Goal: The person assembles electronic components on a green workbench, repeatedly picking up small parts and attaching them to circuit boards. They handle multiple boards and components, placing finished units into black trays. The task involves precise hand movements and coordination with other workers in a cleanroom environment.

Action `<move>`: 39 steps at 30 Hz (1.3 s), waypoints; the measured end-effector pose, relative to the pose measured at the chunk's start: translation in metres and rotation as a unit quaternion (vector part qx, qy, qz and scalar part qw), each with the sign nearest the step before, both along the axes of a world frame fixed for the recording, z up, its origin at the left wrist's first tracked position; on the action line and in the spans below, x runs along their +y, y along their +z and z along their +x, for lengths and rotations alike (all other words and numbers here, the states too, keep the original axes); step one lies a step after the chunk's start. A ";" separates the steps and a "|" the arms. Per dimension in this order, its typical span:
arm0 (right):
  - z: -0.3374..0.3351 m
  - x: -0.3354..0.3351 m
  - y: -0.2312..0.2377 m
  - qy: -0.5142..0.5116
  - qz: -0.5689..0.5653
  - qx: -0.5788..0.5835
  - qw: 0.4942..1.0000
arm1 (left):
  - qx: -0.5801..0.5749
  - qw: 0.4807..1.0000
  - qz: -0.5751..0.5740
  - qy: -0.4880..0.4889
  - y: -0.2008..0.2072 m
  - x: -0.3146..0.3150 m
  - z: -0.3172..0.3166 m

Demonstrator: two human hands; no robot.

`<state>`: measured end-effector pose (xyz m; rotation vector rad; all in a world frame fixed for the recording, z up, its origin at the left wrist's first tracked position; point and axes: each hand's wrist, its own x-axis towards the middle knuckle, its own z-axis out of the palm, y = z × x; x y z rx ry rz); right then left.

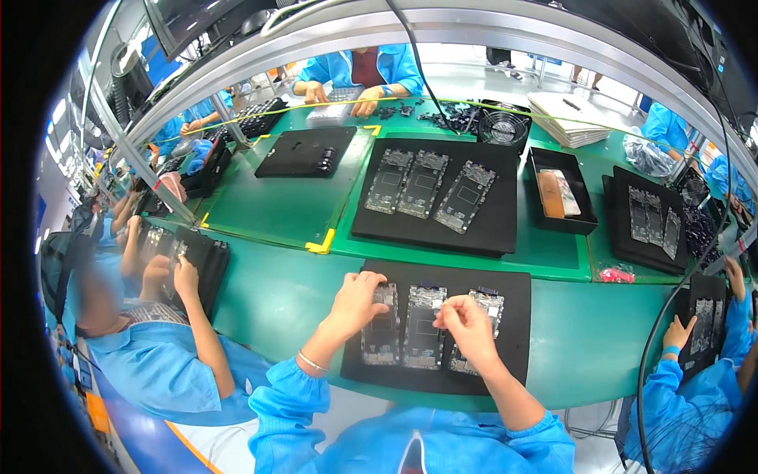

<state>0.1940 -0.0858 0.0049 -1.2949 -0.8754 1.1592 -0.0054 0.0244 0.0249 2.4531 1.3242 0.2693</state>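
Three phone mid-frames with circuit boards lie in a row on a black foam pad [517,316] in front of me. My left hand [355,304] rests at the upper end of the left phone frame [380,340], thumb and fingers apart, covering its upper left corner. My right hand [471,328] is over the gap between the middle phone frame [424,336] and the right phone frame [462,362]. Its thumb and forefinger are pinched together; what they hold, if anything, is too small to make out. The right hand hides part of the right frame.
Beyond the pad, more phone frames [422,186] lie on a stack of black foam. A black tray [588,217], a small fan [503,126] and another foam pad [304,152] stand farther back. A metal rail [332,39] crosses overhead. Co-workers sit left, right and opposite.
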 end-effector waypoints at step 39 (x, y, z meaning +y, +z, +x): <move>0.113 -0.003 -0.028 -0.152 0.099 -0.138 0.974 | -0.111 0.991 0.011 -0.073 0.005 0.003 -0.005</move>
